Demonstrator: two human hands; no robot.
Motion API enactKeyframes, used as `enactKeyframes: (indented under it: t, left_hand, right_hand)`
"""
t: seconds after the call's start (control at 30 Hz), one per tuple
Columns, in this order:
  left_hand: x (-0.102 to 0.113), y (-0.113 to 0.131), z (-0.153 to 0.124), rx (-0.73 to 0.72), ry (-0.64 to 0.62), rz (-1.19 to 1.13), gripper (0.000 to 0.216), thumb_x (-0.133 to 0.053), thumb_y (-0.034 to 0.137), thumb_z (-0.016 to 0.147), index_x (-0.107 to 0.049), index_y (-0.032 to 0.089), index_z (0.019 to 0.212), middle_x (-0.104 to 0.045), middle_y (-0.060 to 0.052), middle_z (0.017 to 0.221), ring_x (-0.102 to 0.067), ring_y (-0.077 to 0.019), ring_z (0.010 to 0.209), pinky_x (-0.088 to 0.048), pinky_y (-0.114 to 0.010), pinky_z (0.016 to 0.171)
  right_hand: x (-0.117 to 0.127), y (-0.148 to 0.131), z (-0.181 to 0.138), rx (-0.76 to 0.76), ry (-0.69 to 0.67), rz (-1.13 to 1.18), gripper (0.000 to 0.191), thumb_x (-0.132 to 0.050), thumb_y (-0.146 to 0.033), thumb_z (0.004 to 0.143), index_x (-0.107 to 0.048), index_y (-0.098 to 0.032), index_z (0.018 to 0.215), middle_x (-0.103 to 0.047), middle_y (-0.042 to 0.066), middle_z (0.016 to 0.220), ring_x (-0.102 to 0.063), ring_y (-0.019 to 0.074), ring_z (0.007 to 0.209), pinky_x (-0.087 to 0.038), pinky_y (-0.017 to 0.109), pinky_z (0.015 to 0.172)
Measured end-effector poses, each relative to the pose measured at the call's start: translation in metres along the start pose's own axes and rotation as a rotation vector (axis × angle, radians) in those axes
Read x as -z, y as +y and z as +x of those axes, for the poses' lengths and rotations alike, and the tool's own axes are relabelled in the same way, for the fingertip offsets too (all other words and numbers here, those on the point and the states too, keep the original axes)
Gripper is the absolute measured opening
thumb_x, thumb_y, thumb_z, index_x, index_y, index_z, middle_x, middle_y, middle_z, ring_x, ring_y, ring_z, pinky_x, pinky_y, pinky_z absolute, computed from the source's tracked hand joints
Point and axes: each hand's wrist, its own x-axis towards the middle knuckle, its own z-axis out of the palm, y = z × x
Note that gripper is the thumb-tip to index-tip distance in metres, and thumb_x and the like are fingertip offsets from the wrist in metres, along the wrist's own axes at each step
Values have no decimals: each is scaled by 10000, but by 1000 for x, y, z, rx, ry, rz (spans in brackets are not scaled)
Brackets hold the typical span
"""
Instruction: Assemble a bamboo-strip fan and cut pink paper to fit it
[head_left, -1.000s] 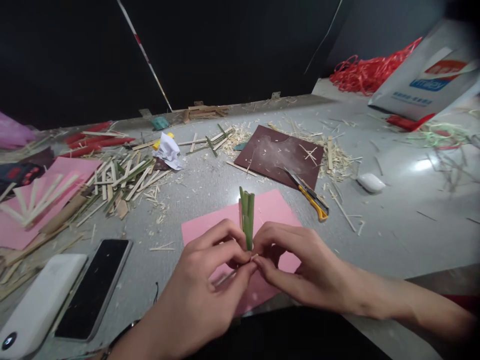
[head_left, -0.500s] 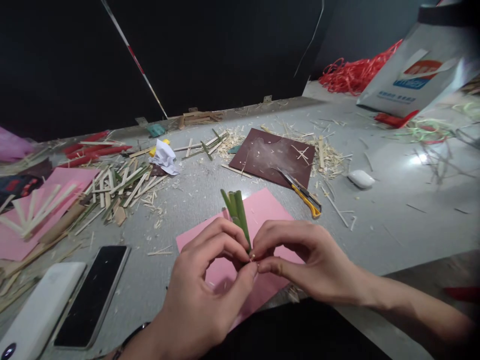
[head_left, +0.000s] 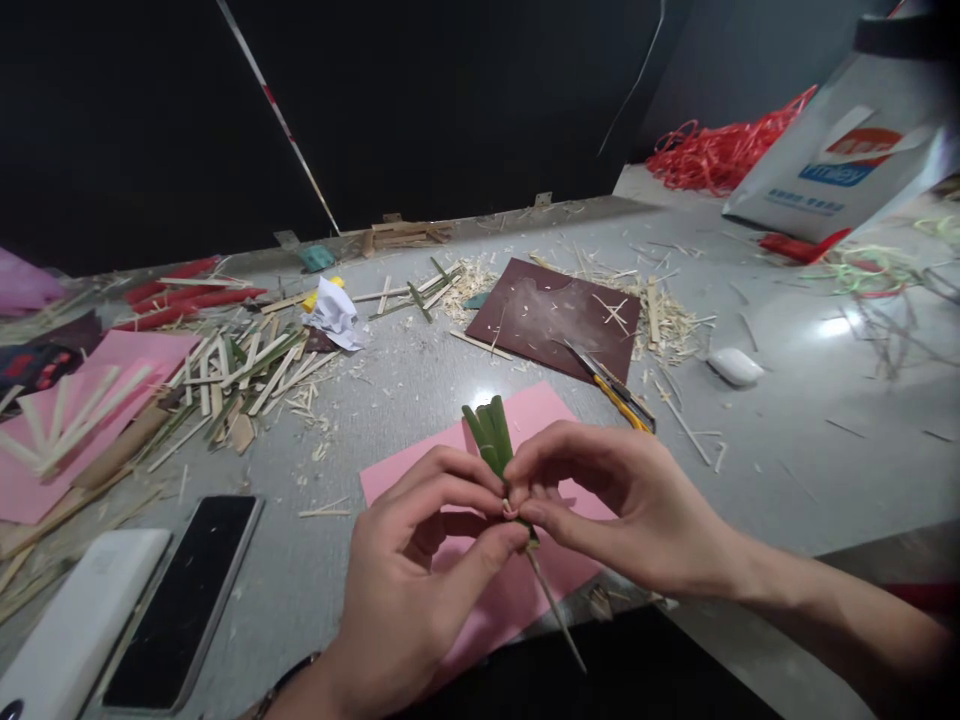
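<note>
A small bundle of green bamboo strips [head_left: 490, 436] is pinched between both hands above a pink paper sheet [head_left: 537, 404]. My left hand [head_left: 420, 570] grips the bundle's base with thumb and fingers. Meeting it from the right, my right hand [head_left: 607, 500] pinches the same spot. The green tips fan upward and lean left. Below the hands a thin stick [head_left: 555, 610] pokes out toward me.
A yellow utility knife [head_left: 611, 384] lies by a dark brown mat [head_left: 555, 315]. Loose bamboo strips [head_left: 240, 365] and shavings litter the left side. A phone [head_left: 178, 600] and a white power bank [head_left: 71, 630] lie at front left. Another pink sheet [head_left: 45, 490], a white pebble-like object [head_left: 735, 366], a bag [head_left: 847, 160].
The green bundle tilted from upright to leaning left. Both hands rose a little, and a thin stick now shows below them.
</note>
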Motion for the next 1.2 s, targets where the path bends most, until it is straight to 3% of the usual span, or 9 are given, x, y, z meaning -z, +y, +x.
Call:
enactKeyframes:
  t: [0.13,0.37,0.67,0.9,1.2]
  left_hand:
    - [5,-5,-2,83,-56,-43,62,-770,141,917,-787,197,895,-669,-39,992,-736,-171,908,-655,-243,764]
    - [14,-12,-6,105,-130,-58,77,-739,149,951,-775,217,945,-660,-45,1037,-693,-165,965,-606,-247,824]
    - [30,-20,17,262,-345,-304,70,-787,249,921,-734,203,914,-591,-37,954,-614,-162,858,-531,-279,756]
    - [32,-32,19,299,-299,-398,32,-837,242,868,-808,227,872,-641,-38,869,-614,-163,796,-479,-278,699]
    - [32,-28,23,191,-279,-146,111,-767,309,958,-849,258,903,-702,-55,848,-667,-174,755,-538,-288,657]
  right_hand:
    - [-2,3,-2,0,-7,-81,164,-729,-108,929,-732,-177,1077,-758,21,917,-681,124,797,-562,252,726]
    - [-7,10,-9,59,58,-122,90,-748,-112,931,-757,-164,1004,-791,33,880,-700,119,761,-568,245,707]
    - [-7,9,-2,-15,34,-32,161,-829,-92,866,-712,-168,948,-752,2,853,-688,106,745,-590,221,714]
    - [-3,18,9,-123,-61,94,167,-829,-107,877,-700,-164,966,-737,7,875,-687,112,783,-592,229,753]
    - [5,17,10,-175,-130,77,90,-738,-117,951,-698,-172,1011,-732,4,929,-687,101,848,-582,212,800]
